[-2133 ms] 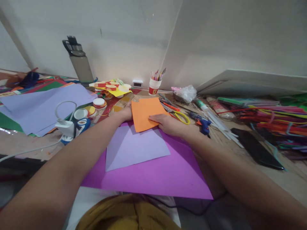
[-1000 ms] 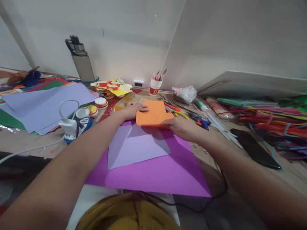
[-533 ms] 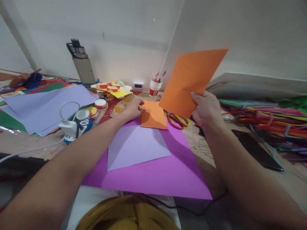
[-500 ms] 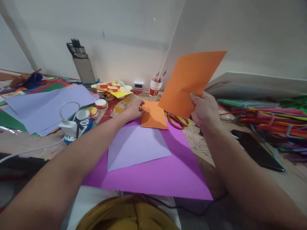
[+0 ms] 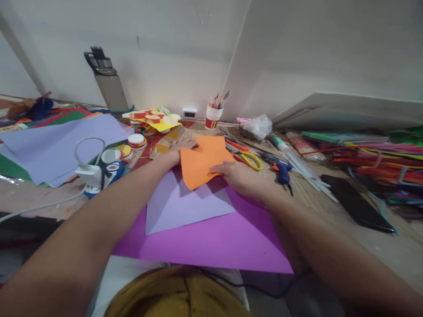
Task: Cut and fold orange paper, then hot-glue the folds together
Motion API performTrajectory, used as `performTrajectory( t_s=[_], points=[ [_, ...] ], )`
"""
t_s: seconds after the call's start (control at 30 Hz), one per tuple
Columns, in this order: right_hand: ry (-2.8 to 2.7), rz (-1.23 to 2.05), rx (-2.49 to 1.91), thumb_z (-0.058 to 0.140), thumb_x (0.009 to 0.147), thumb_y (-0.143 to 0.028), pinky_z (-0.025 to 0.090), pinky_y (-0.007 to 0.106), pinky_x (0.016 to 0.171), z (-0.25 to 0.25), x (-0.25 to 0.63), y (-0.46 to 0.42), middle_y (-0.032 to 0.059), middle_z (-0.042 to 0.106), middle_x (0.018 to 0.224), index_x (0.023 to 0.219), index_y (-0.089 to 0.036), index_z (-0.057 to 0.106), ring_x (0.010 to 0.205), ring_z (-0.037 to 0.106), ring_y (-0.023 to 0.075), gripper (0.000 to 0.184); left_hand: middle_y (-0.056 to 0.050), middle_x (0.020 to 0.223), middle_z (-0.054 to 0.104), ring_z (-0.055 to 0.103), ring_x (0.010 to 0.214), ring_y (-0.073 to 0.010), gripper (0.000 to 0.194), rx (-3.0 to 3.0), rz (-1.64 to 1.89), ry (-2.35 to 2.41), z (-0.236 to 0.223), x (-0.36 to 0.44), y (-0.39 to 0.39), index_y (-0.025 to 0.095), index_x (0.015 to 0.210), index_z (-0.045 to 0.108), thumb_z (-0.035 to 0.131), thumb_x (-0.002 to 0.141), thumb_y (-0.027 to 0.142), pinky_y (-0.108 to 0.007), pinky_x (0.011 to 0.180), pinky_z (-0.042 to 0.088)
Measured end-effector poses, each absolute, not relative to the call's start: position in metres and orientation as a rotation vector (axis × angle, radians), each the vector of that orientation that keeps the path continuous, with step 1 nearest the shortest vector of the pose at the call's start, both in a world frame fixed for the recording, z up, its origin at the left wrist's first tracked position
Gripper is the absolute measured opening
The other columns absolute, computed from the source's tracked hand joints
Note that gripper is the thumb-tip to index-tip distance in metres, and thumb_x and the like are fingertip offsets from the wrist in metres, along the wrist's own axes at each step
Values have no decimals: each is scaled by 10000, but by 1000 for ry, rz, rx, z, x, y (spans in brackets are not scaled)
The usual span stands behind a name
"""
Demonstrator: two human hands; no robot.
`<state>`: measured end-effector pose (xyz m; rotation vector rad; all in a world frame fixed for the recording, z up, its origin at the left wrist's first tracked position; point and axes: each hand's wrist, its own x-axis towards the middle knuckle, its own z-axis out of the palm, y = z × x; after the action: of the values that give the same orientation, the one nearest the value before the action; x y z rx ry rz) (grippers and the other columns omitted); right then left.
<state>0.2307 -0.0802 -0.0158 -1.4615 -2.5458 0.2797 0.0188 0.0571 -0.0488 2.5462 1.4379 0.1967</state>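
My right hand [image 5: 236,175] grips an orange paper sheet [image 5: 194,169] by its right side, the thumb side on top. The sheet is bent and partly raised, its lower corner over a pale lilac sheet [image 5: 185,213]. Behind it lies another orange paper [image 5: 211,143], overlapping so that their border is hard to make out. My left hand [image 5: 185,144] is closed at the left edge of the orange paper, its fingers partly hidden by the raised sheet. Under everything a large purple sheet [image 5: 211,251] reaches past the table's near edge.
Scissors with yellow handles [image 5: 253,160], a blue glue gun [image 5: 283,171] and a black phone [image 5: 358,204] lie to the right. A paper cup of pencils [image 5: 213,118] stands behind. At left are tape rolls [image 5: 137,141], a charger [image 5: 89,174], lilac sheets [image 5: 62,141] and a bottle [image 5: 110,88].
My right hand has brought the raised orange sheet down and left, over the lying orange paper. Scissors and glue gun show more fully. My left hand has stayed by the paper's left edge.
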Motion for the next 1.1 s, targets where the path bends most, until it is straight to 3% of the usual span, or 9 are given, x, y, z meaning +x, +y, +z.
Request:
performTrajectory(
  t_s=[0.13, 0.23, 0.33, 0.47, 0.6, 0.8, 1.1],
  points=[
    [-2041, 675, -1338, 503, 845, -196, 565, 383, 857, -15, 251, -70, -6, 762, 898, 865, -275, 758, 861, 716, 221, 268, -100, 1453, 479, 355, 1365, -357, 456, 2587, 190, 1468, -46, 22, 50, 270, 1296, 586, 566, 888, 472, -576, 1094, 271],
    [-1530, 828, -1153, 612, 804, -348, 571, 426, 864, -14, 263, -60, 8, 752, 852, 879, -257, 742, 890, 715, 244, 175, -101, 1431, 503, 376, 1352, -364, 558, 2568, 235, 1459, -46, 22, 44, 273, 1287, 604, 559, 845, 611, -575, 1087, 287],
    [-1220, 787, -1033, 663, 744, -316, 569, 440, 876, -17, 269, -52, 2, 749, 863, 886, -266, 724, 898, 716, 240, 163, -116, 1352, 561, 446, 1289, -328, 485, 2570, 404, 1393, -44, 21, 41, 230, 1221, 651, 610, 838, 525, -517, 1067, 336],
    [-1069, 787, -953, 633, 744, -248, 571, 445, 870, -23, 272, -45, 7, 746, 885, 859, -267, 699, 931, 712, 229, 134, -83, 1134, 685, 560, 1139, -250, 225, 2572, 744, 1162, -36, 20, 39, 213, 1000, 741, 606, 867, 336, -415, 1021, 395],
    [-994, 848, -964, 606, 746, -198, 571, 449, 880, -26, 275, -43, 14, 749, 925, 876, -251, 705, 915, 716, 218, 172, -25, 912, 741, 651, 851, -170, 151, 2517, 592, 799, -25, 22, 34, 237, 888, 773, 638, 843, 286, -314, 845, 468],
    [-984, 937, -987, 591, 759, -171, 576, 453, 875, -29, 276, -41, 29, 748, 885, 888, -236, 712, 948, 713, 231, 189, -16, 1000, 749, 653, 874, -160, 183, 2622, 314, 672, -18, 27, 27, 251, 945, 785, 692, 788, 229, -268, 797, 455],
    [-1025, 917, -1047, 614, 746, -196, 580, 455, 872, -35, 277, -38, 30, 750, 889, 863, -249, 711, 970, 713, 251, 161, -20, 991, 708, 623, 800, -137, 174, 2808, 267, 593, -21, 32, 21, 252, 939, 780, 638, 856, 310, -251, 722, 405]
  ],
)
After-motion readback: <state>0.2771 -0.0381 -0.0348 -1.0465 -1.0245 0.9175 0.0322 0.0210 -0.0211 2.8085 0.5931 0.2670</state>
